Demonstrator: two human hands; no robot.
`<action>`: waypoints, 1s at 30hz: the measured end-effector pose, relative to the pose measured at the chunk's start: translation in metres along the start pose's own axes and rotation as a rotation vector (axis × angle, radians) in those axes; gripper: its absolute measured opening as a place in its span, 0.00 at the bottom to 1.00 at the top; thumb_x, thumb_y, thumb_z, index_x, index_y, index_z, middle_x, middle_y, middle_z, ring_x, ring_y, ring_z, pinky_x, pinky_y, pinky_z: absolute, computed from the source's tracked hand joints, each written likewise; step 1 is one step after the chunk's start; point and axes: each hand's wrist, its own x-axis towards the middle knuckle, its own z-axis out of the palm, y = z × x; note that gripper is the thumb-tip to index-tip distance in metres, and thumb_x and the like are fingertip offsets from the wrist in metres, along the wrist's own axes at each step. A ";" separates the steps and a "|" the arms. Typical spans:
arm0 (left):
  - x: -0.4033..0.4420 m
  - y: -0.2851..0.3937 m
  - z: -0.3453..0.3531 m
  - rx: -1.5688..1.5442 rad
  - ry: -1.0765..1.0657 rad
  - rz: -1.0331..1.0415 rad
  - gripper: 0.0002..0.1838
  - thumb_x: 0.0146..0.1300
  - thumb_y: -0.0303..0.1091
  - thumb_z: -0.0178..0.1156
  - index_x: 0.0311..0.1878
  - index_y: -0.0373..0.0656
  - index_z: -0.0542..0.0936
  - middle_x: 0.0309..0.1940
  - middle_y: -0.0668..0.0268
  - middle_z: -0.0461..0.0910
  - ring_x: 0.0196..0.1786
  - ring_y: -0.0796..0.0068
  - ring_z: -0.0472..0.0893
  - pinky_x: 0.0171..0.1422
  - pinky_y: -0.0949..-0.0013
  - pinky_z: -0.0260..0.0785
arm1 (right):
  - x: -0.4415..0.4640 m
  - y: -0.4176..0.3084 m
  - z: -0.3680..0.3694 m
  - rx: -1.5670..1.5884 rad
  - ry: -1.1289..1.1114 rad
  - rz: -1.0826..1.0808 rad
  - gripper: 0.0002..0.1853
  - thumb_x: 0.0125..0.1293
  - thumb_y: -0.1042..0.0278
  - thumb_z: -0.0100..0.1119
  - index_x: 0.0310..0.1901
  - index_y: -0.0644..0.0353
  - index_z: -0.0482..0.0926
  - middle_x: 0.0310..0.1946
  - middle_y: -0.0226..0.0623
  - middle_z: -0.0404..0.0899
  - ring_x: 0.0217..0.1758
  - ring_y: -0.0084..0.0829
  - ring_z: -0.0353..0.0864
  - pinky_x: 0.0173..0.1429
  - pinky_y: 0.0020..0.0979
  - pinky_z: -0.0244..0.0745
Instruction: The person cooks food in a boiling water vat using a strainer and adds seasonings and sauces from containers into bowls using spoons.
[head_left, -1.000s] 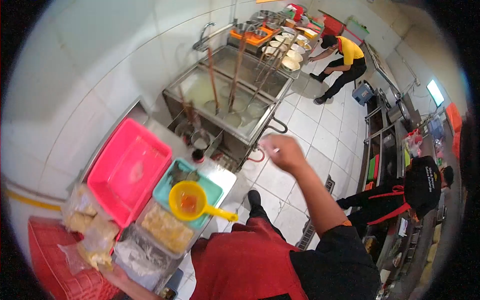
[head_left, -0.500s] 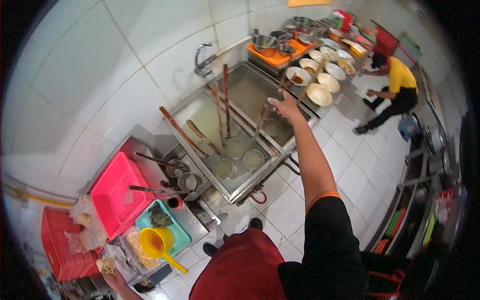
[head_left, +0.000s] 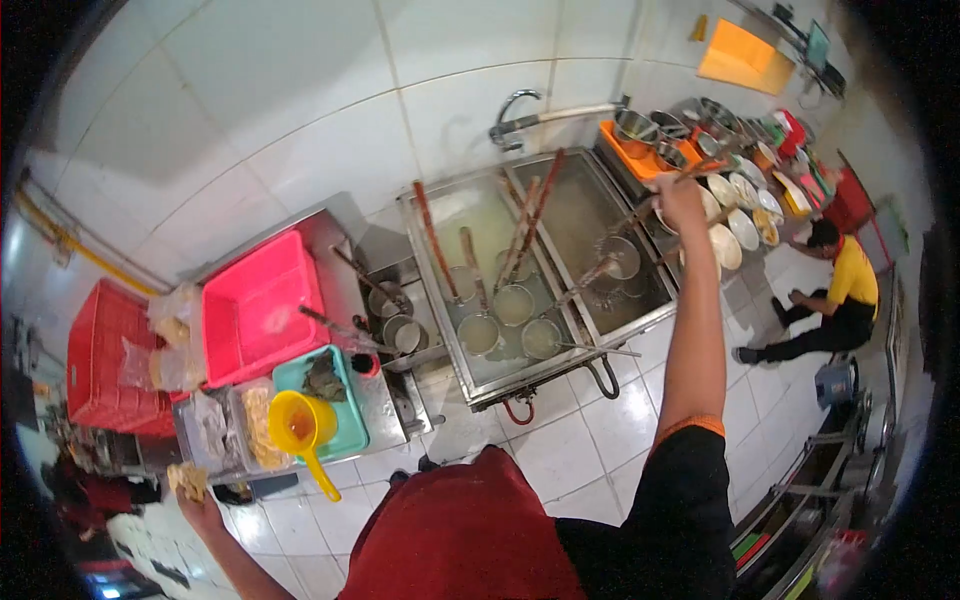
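Observation:
My right hand is closed around the wooden handle of a noodle strainer, over the right basin of a steel cooker with cloudy liquid. Several more strainers with long wooden handles stand in the left basin, one of them a round strainer. Down at the left, my left hand grips a pale yellowish clump, too small to make out exactly. Close by it are a clear tub of pale food and a yellow dipper on a teal tray.
A pink tub and a red crate stand on the left. Bowls and an orange tray of pots line the right counter. A person in a yellow shirt sits low at the far right. A tap juts from the wall.
My view has swung left. My right hand, earlier with a finger stretched out beside the handles, has closed on a strainer handle. My left hand still holds the pale clump.

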 end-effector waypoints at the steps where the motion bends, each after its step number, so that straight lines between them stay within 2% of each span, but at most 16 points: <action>1: 0.004 0.000 0.003 -0.124 0.006 -0.044 0.22 0.71 0.36 0.47 0.66 0.39 0.67 0.64 0.56 0.70 0.66 0.62 0.71 0.71 0.62 0.62 | -0.004 -0.031 -0.014 0.044 0.022 0.102 0.20 0.65 0.57 0.52 0.27 0.66 0.81 0.17 0.40 0.79 0.22 0.34 0.80 0.31 0.35 0.72; 2: 0.009 -0.003 0.000 -0.252 0.011 -0.087 0.22 0.71 0.36 0.47 0.65 0.38 0.68 0.63 0.56 0.71 0.65 0.63 0.71 0.71 0.62 0.62 | -0.013 -0.066 -0.031 0.084 0.044 0.203 0.19 0.65 0.57 0.52 0.26 0.65 0.81 0.17 0.39 0.79 0.21 0.33 0.80 0.30 0.35 0.71; 4: 0.044 -0.032 -0.043 0.178 -0.175 0.108 0.22 0.69 0.37 0.51 0.63 0.36 0.69 0.61 0.57 0.73 0.64 0.63 0.73 0.69 0.62 0.63 | -0.013 -0.062 -0.026 0.061 0.064 0.196 0.19 0.65 0.57 0.53 0.25 0.65 0.81 0.17 0.39 0.79 0.20 0.33 0.79 0.29 0.34 0.70; 6: 0.047 -0.036 -0.027 -0.277 -0.108 -0.114 0.22 0.68 0.37 0.52 0.62 0.36 0.69 0.61 0.58 0.73 0.63 0.64 0.73 0.69 0.62 0.63 | 0.000 -0.021 -0.006 0.200 -0.010 0.234 0.21 0.66 0.57 0.52 0.25 0.67 0.80 0.16 0.40 0.78 0.20 0.35 0.78 0.31 0.36 0.71; 7: 0.047 -0.036 -0.022 -0.261 -0.092 -0.151 0.22 0.68 0.36 0.52 0.62 0.36 0.70 0.60 0.58 0.73 0.63 0.63 0.73 0.69 0.61 0.63 | 0.013 0.004 0.007 0.225 -0.023 0.287 0.21 0.66 0.57 0.51 0.25 0.68 0.79 0.16 0.41 0.78 0.21 0.36 0.78 0.32 0.37 0.71; 9: 0.053 -0.041 -0.014 -0.269 -0.054 -0.191 0.22 0.68 0.36 0.52 0.62 0.37 0.70 0.60 0.59 0.74 0.62 0.63 0.74 0.69 0.61 0.63 | 0.005 -0.047 -0.013 0.158 0.119 0.197 0.17 0.68 0.60 0.53 0.26 0.65 0.78 0.17 0.36 0.78 0.18 0.26 0.76 0.24 0.31 0.68; 10: 0.051 -0.041 -0.008 -0.245 0.000 -0.146 0.22 0.67 0.37 0.53 0.62 0.38 0.70 0.59 0.59 0.74 0.62 0.63 0.74 0.68 0.60 0.64 | 0.032 -0.013 -0.014 -0.167 0.165 -0.031 0.17 0.68 0.60 0.52 0.27 0.64 0.79 0.18 0.37 0.78 0.19 0.26 0.77 0.24 0.31 0.69; 11: 0.050 -0.038 -0.002 -0.214 0.049 -0.103 0.21 0.67 0.37 0.53 0.61 0.39 0.71 0.58 0.59 0.75 0.61 0.62 0.74 0.68 0.60 0.64 | 0.039 -0.031 -0.026 -0.068 0.260 -0.041 0.20 0.67 0.56 0.52 0.26 0.66 0.80 0.17 0.40 0.79 0.21 0.29 0.79 0.26 0.32 0.71; 13: 0.051 -0.025 0.018 -0.259 -0.028 -0.120 0.21 0.67 0.37 0.53 0.61 0.40 0.71 0.57 0.60 0.75 0.60 0.62 0.75 0.67 0.59 0.65 | 0.050 -0.088 -0.054 0.134 0.088 0.129 0.25 0.66 0.51 0.50 0.24 0.68 0.79 0.17 0.43 0.79 0.22 0.34 0.80 0.30 0.35 0.73; 14: 0.055 -0.017 0.027 -0.297 -0.118 -0.127 0.21 0.67 0.36 0.53 0.61 0.41 0.71 0.56 0.61 0.76 0.60 0.62 0.75 0.66 0.59 0.65 | 0.060 -0.116 -0.074 -0.189 0.096 0.084 0.28 0.65 0.47 0.48 0.25 0.68 0.79 0.18 0.42 0.79 0.23 0.36 0.80 0.33 0.36 0.74; 15: 0.059 -0.011 0.033 -0.292 -0.103 -0.147 0.21 0.67 0.36 0.54 0.61 0.42 0.71 0.55 0.62 0.76 0.59 0.63 0.75 0.66 0.58 0.66 | 0.046 -0.173 -0.088 -0.344 0.140 0.059 0.25 0.68 0.51 0.46 0.27 0.65 0.81 0.21 0.47 0.81 0.29 0.45 0.82 0.35 0.43 0.73; 16: 0.064 -0.006 0.036 -0.284 -0.085 -0.175 0.21 0.67 0.36 0.54 0.61 0.42 0.71 0.55 0.62 0.77 0.59 0.64 0.76 0.65 0.58 0.67 | 0.066 -0.165 -0.103 -0.611 0.192 -0.309 0.23 0.67 0.50 0.48 0.28 0.64 0.80 0.21 0.42 0.81 0.27 0.40 0.80 0.34 0.39 0.72; 17: 0.072 -0.005 0.037 -0.338 -0.159 -0.167 0.21 0.67 0.36 0.54 0.61 0.41 0.71 0.55 0.63 0.77 0.59 0.64 0.76 0.64 0.59 0.67 | 0.045 -0.241 -0.104 0.133 0.220 0.066 0.18 0.67 0.53 0.53 0.32 0.62 0.79 0.22 0.37 0.79 0.24 0.31 0.77 0.32 0.33 0.69; 20: 0.092 0.003 0.048 -0.421 -0.272 -0.188 0.21 0.67 0.37 0.55 0.60 0.40 0.71 0.55 0.62 0.77 0.58 0.65 0.77 0.63 0.60 0.68 | 0.007 -0.379 -0.107 0.285 0.263 -0.171 0.16 0.70 0.54 0.54 0.34 0.59 0.80 0.21 0.31 0.77 0.26 0.19 0.73 0.31 0.23 0.63; 22: 0.105 0.006 0.054 -0.439 -0.317 -0.224 0.21 0.67 0.38 0.55 0.60 0.40 0.71 0.55 0.62 0.77 0.58 0.66 0.77 0.63 0.61 0.69 | -0.010 -0.445 -0.092 0.348 0.373 -0.172 0.16 0.70 0.54 0.54 0.35 0.59 0.80 0.21 0.28 0.75 0.26 0.19 0.72 0.32 0.23 0.63; 30: 0.140 -0.006 0.042 -0.297 -0.249 -0.452 0.23 0.66 0.32 0.59 0.63 0.43 0.69 0.56 0.63 0.76 0.58 0.66 0.77 0.61 0.62 0.71 | -0.123 -0.647 0.091 0.533 0.072 -0.376 0.15 0.70 0.56 0.54 0.32 0.57 0.78 0.20 0.25 0.74 0.23 0.17 0.68 0.29 0.22 0.59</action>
